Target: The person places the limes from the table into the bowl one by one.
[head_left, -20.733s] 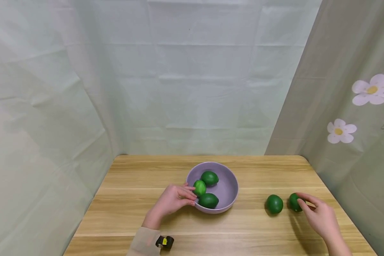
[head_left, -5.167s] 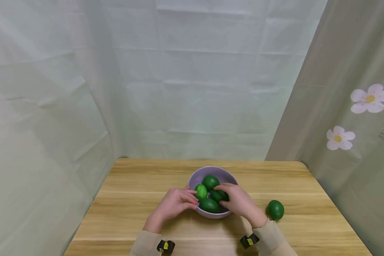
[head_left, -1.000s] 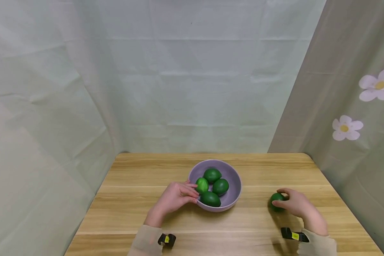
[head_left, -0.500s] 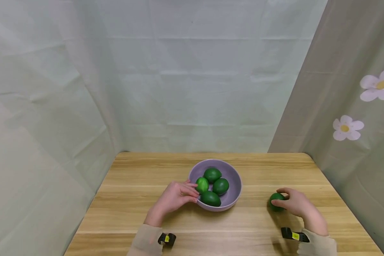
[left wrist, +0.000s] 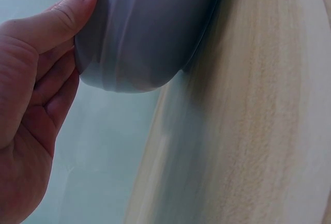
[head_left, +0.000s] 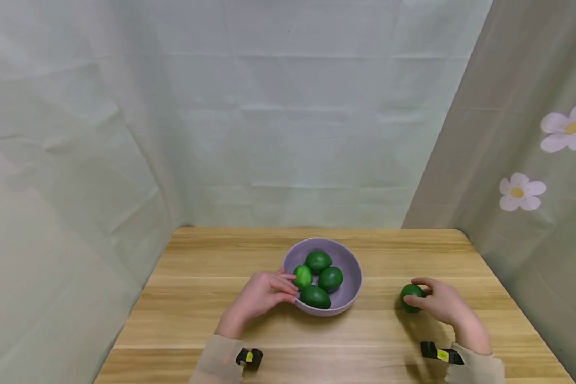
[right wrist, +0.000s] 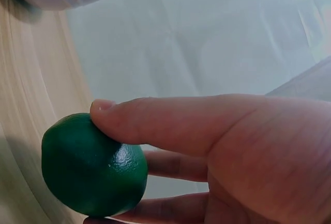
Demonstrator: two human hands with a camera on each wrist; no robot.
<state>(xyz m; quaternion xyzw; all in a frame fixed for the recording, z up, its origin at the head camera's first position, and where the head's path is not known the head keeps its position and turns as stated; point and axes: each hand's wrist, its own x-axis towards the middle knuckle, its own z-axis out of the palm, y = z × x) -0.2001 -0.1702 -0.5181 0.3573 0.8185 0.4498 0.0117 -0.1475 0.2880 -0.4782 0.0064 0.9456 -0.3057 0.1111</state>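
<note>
A purple bowl (head_left: 351,285) stands on the wooden table, with several limes inside. One lime (head_left: 303,277) is bright green; the others, such as the front lime (head_left: 315,297), are dark green. My left hand (head_left: 261,293) holds the bowl by its near left rim; the left wrist view shows the thumb against the bowl (left wrist: 150,32). To the right of the bowl, my right hand (head_left: 441,301) pinches a dark green lime (right wrist: 88,167) between thumb and fingers. In the head view this lime (head_left: 410,298) has a shadow below it on the wood.
The wooden table (head_left: 211,256) has rounded far corners. Pale curtains (head_left: 288,133) hang behind it and on both sides, the right one printed with white flowers (head_left: 518,192). A black band (head_left: 249,358) sits at each wrist.
Since half a second ago, my right hand has shifted slightly left and away from me with the lime. Earlier it put another lime in the bowl. My left hand stays at the rim.
</note>
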